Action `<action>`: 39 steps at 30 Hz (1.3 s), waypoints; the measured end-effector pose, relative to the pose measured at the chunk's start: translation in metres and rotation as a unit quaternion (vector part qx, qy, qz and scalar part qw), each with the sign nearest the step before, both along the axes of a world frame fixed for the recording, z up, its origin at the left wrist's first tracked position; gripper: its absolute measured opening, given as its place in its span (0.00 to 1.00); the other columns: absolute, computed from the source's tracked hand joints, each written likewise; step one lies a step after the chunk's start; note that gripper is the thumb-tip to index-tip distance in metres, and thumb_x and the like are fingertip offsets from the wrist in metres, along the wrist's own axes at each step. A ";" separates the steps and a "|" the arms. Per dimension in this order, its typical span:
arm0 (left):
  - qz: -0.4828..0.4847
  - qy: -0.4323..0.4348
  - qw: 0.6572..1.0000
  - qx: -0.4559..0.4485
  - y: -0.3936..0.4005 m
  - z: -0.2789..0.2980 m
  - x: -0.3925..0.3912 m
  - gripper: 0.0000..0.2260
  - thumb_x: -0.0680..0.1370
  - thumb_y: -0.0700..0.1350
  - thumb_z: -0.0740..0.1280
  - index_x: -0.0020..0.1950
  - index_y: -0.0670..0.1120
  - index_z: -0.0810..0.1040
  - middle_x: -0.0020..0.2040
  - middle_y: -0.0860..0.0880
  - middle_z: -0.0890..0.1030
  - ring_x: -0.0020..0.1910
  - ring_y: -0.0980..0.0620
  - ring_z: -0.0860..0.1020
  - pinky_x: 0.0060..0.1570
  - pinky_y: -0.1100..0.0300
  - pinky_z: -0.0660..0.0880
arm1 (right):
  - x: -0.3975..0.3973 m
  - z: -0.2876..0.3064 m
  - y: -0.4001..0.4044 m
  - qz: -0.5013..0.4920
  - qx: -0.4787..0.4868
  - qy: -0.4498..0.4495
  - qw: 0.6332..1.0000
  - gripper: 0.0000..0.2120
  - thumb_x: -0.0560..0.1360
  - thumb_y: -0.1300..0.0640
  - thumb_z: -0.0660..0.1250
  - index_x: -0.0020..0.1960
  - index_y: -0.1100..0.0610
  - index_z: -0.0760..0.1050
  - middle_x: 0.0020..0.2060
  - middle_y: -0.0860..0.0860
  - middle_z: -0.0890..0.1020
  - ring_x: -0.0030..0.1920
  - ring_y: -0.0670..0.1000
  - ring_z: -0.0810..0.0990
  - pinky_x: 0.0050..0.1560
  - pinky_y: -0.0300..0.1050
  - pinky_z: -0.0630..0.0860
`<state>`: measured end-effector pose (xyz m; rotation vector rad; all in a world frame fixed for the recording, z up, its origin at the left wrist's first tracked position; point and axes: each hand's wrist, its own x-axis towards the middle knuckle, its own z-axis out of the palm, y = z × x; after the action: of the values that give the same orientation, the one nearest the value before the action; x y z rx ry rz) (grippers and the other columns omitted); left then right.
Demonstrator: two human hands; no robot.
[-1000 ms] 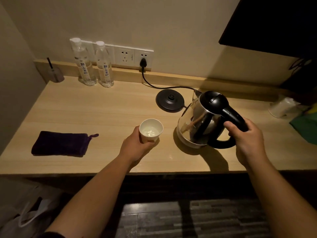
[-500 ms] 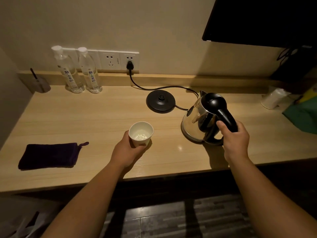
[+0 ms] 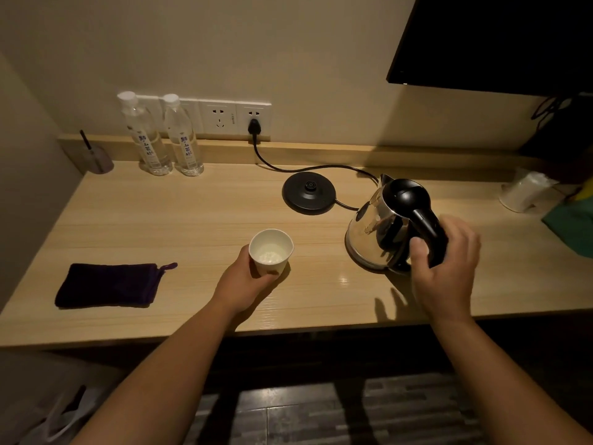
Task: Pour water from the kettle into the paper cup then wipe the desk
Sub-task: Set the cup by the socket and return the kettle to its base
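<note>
A white paper cup [image 3: 271, 250] with a little water in it stands on the wooden desk [image 3: 192, 220], and my left hand [image 3: 247, 281] is wrapped around its near side. To its right the steel kettle [image 3: 377, 234] with a black lid and handle stands upright on the desk, off its round black base [image 3: 308, 192]. My right hand [image 3: 447, 271] is at the kettle's handle with fingers spread and loose, the thumb beside the handle. A dark purple cloth [image 3: 107, 284] lies flat at the desk's front left.
Two water bottles [image 3: 167, 136] stand by the wall sockets, with a small tumbler [image 3: 99, 157] at the far left. The kettle base's cord [image 3: 288, 168] runs to the plug. A wrapped cup [image 3: 526, 191] and a green item [image 3: 574, 226] sit at the right edge.
The kettle came down upright onto the desk, farther right of the cup. My right hand's grip on the handle has loosened, fingers now spread. My left hand stays on the cup.
</note>
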<state>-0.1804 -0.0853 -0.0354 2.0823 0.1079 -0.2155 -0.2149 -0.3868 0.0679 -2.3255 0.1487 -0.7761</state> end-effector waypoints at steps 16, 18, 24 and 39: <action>0.055 0.029 0.996 -0.064 -0.003 0.026 -0.012 0.23 0.76 0.42 0.68 0.69 0.56 0.68 0.56 0.61 0.75 0.53 0.63 0.73 0.39 0.76 0.67 | 0.041 -0.069 0.144 0.258 0.235 0.408 0.843 0.27 0.76 0.59 0.67 0.71 0.46 0.63 0.61 0.44 0.74 0.62 0.46 0.72 0.51 0.35 0.70; 0.062 0.029 0.994 -0.082 0.000 0.025 -0.008 0.22 0.76 0.42 0.68 0.67 0.58 0.69 0.54 0.64 0.75 0.53 0.65 0.73 0.42 0.75 0.70 | 0.045 -0.068 0.150 0.255 0.259 0.402 0.840 0.24 0.76 0.60 0.66 0.68 0.45 0.65 0.58 0.43 0.75 0.58 0.45 0.73 0.42 0.29 0.68; 0.087 0.024 0.989 -0.117 0.018 0.027 0.025 0.22 0.75 0.45 0.69 0.66 0.61 0.70 0.60 0.61 0.77 0.60 0.58 0.74 0.58 0.58 0.74 | 0.079 -0.060 0.174 0.262 0.297 0.383 0.835 0.24 0.75 0.68 0.65 0.65 0.48 0.66 0.50 0.39 0.75 0.48 0.38 0.74 0.36 0.22 0.71; 0.104 -0.034 0.990 -0.084 0.074 0.019 0.201 0.24 0.75 0.42 0.70 0.69 0.53 0.68 0.61 0.55 0.76 0.60 0.57 0.73 0.51 0.68 0.67 | 0.265 -0.070 0.232 0.273 0.211 0.361 0.867 0.29 0.76 0.61 0.66 0.73 0.46 0.61 0.67 0.47 0.73 0.67 0.49 0.69 0.63 0.46 0.68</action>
<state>0.0206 -0.0117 -0.0163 1.8928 0.2552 -0.0255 0.0497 -0.1549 -0.0023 -1.9605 -0.0237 0.3977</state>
